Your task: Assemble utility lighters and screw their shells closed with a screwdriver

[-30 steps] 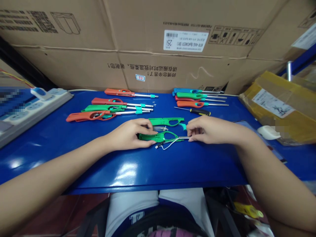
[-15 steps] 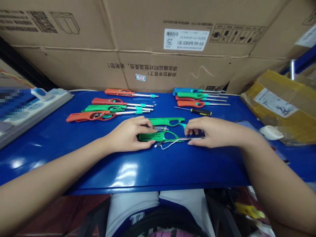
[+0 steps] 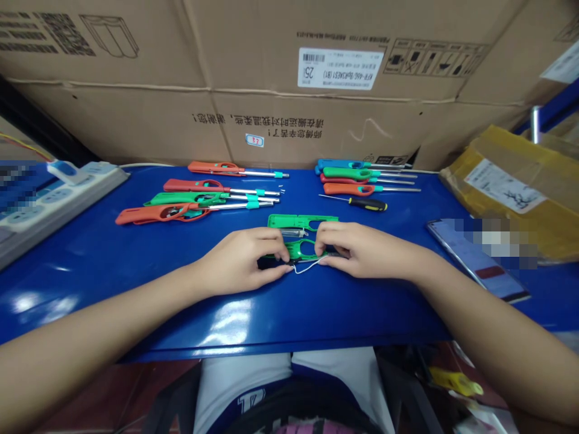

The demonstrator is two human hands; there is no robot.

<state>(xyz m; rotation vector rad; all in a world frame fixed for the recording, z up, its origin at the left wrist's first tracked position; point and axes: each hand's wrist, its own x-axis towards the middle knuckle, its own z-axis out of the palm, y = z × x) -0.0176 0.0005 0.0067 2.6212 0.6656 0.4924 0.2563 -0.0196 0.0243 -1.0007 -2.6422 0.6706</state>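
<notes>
Left grip is pinched at the dark end of a white wire; whether the right grip, at the neck of the green lighter half-shell, is clamped, I cannot tell. That half-shell lies mid-bench, its matching half nearer the back edge.

On the desk, a cylinder lies between front casing half and rear casing half. Behind — left lighters and right lighters, screwdriver before the latter. Power strip far left, phone right; carton at the back.
</notes>
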